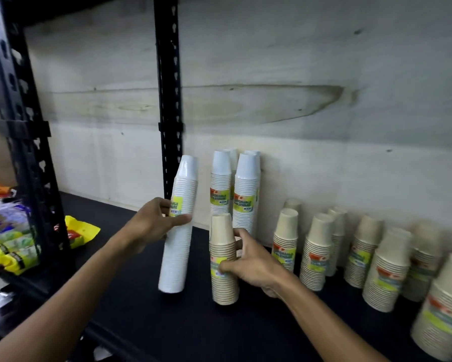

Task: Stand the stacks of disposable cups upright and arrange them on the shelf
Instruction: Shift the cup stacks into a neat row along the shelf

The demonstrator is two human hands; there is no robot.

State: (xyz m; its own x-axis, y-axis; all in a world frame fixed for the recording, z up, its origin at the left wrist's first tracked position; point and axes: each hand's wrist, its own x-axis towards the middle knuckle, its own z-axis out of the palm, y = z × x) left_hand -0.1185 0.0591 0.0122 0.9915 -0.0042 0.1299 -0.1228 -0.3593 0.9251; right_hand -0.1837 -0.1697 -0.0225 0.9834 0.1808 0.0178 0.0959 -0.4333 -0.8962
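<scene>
At the front of the black shelf [131, 314], we see a tall white cup stack [179, 226] standing with a slight lean, the left hand [151, 223] wrapped round its middle to steady it, and just beside it a shorter tan cup stack [223, 259] upright, gripped by the right hand [253, 265]. Behind these, more white stacks [235, 189] stand against the back wall [298, 100], probably the row we are filling. To the right, further tan stacks [316, 252] are lined up, blurred towards the edge.

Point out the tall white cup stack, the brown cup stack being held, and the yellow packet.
tall white cup stack [176, 257], head view, lower sleeve
brown cup stack [221, 231], head view, top cup
yellow packet [82, 229], head view, middle
</scene>
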